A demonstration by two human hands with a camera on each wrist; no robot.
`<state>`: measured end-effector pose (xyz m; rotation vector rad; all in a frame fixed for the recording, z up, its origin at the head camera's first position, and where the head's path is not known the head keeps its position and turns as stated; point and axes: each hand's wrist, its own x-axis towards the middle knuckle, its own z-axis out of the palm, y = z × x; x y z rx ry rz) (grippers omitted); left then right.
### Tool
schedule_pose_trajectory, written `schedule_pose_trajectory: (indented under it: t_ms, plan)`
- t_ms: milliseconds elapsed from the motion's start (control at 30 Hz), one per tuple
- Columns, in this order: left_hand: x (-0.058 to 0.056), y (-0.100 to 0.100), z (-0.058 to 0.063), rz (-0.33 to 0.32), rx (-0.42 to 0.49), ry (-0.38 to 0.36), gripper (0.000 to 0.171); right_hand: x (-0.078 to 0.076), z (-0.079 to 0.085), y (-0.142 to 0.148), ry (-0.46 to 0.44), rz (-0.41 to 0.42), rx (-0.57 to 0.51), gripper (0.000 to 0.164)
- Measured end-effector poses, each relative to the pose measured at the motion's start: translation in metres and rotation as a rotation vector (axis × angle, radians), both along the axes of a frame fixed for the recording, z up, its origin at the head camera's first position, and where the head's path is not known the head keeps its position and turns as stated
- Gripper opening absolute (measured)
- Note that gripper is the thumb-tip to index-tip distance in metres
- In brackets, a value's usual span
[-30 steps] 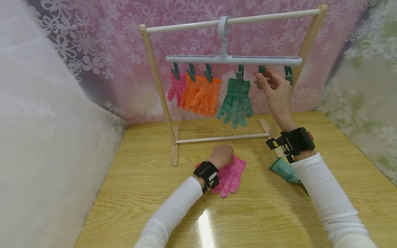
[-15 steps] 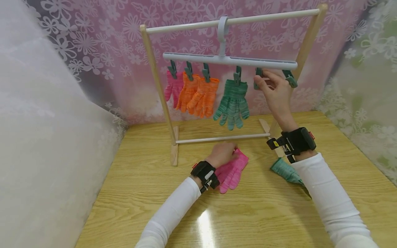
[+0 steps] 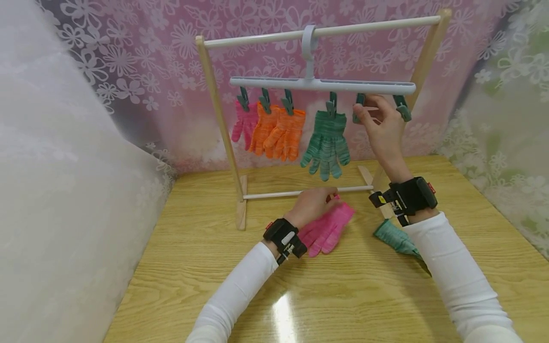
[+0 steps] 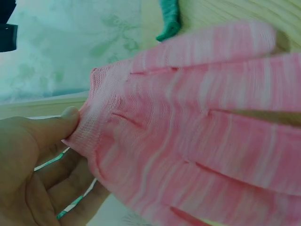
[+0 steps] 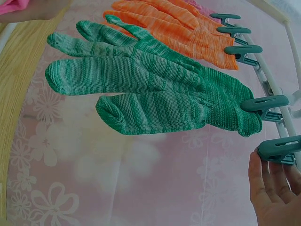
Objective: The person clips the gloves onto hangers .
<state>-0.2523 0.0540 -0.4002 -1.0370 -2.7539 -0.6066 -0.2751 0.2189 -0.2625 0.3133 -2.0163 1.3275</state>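
My left hand [image 3: 313, 206] pinches the cuff of a pink knitted glove [image 3: 328, 232]. In the left wrist view, the thumb [image 4: 66, 123] lies on the cuff and the pink glove [image 4: 155, 132] stretches away with its fingers spread. High on the right, my right hand [image 3: 383, 131] grips a dark green clip [image 3: 358, 108] under the grey hanger [image 3: 274, 85]. The right wrist view has fingertips against this clip [image 5: 280, 149], with no glove in it. Beside it, a green glove [image 3: 326, 145] hangs from another clip [image 3: 331, 105].
Two orange gloves [image 3: 288, 136] and a pink glove [image 3: 244, 125] hang further left. At the hanger's right end is a bare clip [image 3: 402, 108]. A wooden rack [image 3: 218, 109] carries the hanger. Another green glove [image 3: 399, 238] lies on the table, partly behind the right forearm.
My left hand has moved up and rightward, raising the pink glove by its cuff. The hanger swung left and tilted, then came back nearly level. My right hand keeps its hold on the clip.
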Motion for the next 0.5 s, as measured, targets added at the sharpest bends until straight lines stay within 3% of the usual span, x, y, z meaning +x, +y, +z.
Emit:
schedule_pose_trajectory:
  t_ms: [133,333,500]
  plan:
    - [0.0,0.001,0.011,0.016,0.07,0.008,0.022,0.006,0.005,-0.003,-0.014,0.01,-0.009,0.035]
    - [-0.005,-0.001,0.035,0.01,0.183,0.091,0.018,0.023,0.017,-0.013,-0.001,0.031,-0.044,0.032]
    - [-0.01,-0.003,0.057,0.001,0.258,0.125,0.016,0.024,0.018,-0.012,0.031,0.039,-0.077,0.03]
